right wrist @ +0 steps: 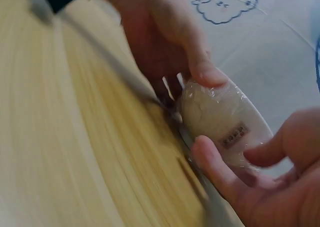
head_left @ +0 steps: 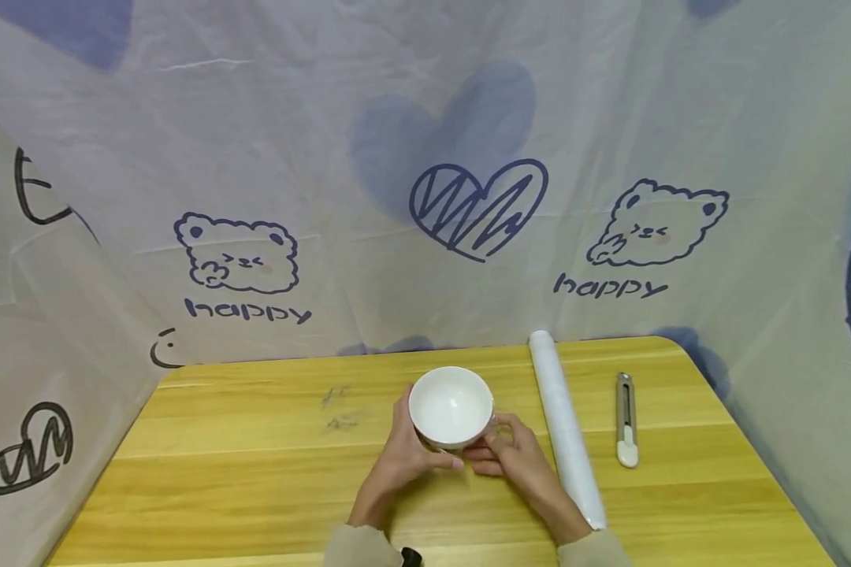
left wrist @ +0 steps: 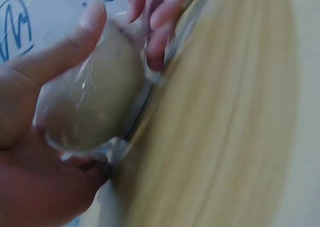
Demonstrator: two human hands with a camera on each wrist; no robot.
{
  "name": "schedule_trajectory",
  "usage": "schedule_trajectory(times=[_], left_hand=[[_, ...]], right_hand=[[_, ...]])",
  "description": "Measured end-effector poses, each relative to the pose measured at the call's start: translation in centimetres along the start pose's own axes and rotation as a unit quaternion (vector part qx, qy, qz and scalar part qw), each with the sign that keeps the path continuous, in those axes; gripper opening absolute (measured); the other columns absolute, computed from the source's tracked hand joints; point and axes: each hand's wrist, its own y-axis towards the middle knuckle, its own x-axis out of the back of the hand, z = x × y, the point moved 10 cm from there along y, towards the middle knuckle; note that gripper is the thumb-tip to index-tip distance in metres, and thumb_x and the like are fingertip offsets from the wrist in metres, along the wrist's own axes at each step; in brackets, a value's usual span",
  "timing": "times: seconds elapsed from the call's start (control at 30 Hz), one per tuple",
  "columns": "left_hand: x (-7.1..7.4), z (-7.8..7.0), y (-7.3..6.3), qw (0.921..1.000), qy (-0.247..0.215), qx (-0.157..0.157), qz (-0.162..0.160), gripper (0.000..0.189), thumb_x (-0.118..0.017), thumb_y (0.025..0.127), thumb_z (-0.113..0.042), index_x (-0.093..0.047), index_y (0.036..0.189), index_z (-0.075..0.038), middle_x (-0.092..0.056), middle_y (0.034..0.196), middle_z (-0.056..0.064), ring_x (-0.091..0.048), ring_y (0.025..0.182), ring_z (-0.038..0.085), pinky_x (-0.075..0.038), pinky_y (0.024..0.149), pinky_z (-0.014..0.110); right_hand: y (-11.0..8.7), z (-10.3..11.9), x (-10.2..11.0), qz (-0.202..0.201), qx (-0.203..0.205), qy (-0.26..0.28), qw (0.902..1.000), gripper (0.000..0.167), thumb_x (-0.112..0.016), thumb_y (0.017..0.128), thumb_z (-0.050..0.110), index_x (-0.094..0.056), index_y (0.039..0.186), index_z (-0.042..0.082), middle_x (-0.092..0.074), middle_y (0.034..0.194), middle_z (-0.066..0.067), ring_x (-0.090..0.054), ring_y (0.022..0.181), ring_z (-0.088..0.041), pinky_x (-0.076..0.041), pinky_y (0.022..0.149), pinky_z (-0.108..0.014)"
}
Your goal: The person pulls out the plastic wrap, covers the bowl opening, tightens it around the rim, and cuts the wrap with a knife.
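Observation:
A white bowl is held over the table, its inside facing up in the head view. Clear cling film covers its outer side and base, crinkled and shiny. A small dark printed label shows on the base through the film. My left hand grips the bowl from the left, its thumb laid across the film. On the right side, my right hand pinches the film at the bowl's edge with bent fingers. Its fingers show film stretched between them in the left wrist view.
A long roll of cling film lies to the right of my right hand, running front to back. Farther right on the wooden table is a box cutter. A printed cloth hangs behind the table.

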Motion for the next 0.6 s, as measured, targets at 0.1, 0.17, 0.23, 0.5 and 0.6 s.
schedule_trajectory(times=[0.1, 0.17, 0.23, 0.5, 0.6], left_hand=[[0.2, -0.4, 0.0, 0.9988, 0.018, -0.006, -0.046, 0.129, -0.1, 0.062, -0.012, -0.017, 0.159, 0.003, -0.03, 0.155, 0.027, -0.04, 0.138, 0.042, -0.033, 0.114, 0.059], [0.2, -0.5, 0.1, 0.9981, 0.004, -0.008, -0.062, 0.121, -0.099, 0.063, -0.008, -0.024, 0.157, 0.001, -0.037, 0.151, 0.023, -0.045, 0.135, 0.04, -0.037, 0.112, 0.057], [0.2, -0.6, 0.1, 0.9977, -0.005, -0.011, -0.067, 0.116, -0.099, 0.062, -0.006, -0.03, 0.155, 0.0, -0.042, 0.149, 0.021, -0.048, 0.133, 0.038, -0.039, 0.111, 0.055], [0.5, -0.4, 0.0, 0.9967, -0.013, -0.012, -0.079, 0.112, -0.099, 0.059, -0.006, -0.036, 0.153, 0.0, -0.049, 0.145, 0.02, -0.052, 0.129, 0.038, -0.041, 0.109, 0.052], [0.7, -0.1, 0.0, 0.9966, -0.02, -0.006, -0.08, 0.111, -0.099, 0.06, -0.006, -0.037, 0.153, 0.0, -0.049, 0.146, 0.02, -0.052, 0.13, 0.038, -0.042, 0.109, 0.052]], right_hand=[[-0.1, 1.2, 1.2, -0.06, 0.044, -0.112, 0.9909, 0.023, -0.056, 0.102, -0.003, -0.06, 0.121, -0.016, -0.073, 0.091, -0.024, -0.074, 0.077, -0.034, -0.062, 0.062, -0.036], [-0.1, 1.9, 1.9, -0.093, 0.063, -0.177, 0.9777, 0.014, -0.063, 0.099, -0.004, -0.069, 0.108, -0.012, -0.072, 0.081, -0.018, -0.072, 0.065, -0.028, -0.061, 0.055, -0.033], [-0.2, 2.4, 2.5, -0.111, 0.072, -0.22, 0.9665, 0.007, -0.067, 0.096, -0.003, -0.073, 0.096, -0.007, -0.071, 0.075, -0.013, -0.069, 0.058, -0.024, -0.059, 0.051, -0.03], [-0.6, 3.6, 3.8, -0.126, 0.084, -0.324, 0.9339, 0.005, -0.076, 0.09, 0.001, -0.079, 0.086, 0.003, -0.073, 0.079, -0.006, -0.066, 0.054, -0.018, -0.054, 0.05, -0.026], [-0.7, 4.0, 3.6, -0.128, 0.1, -0.37, 0.9148, 0.005, -0.078, 0.088, 0.001, -0.079, 0.084, 0.004, -0.073, 0.084, -0.006, -0.069, 0.067, -0.021, -0.058, 0.061, -0.034]])
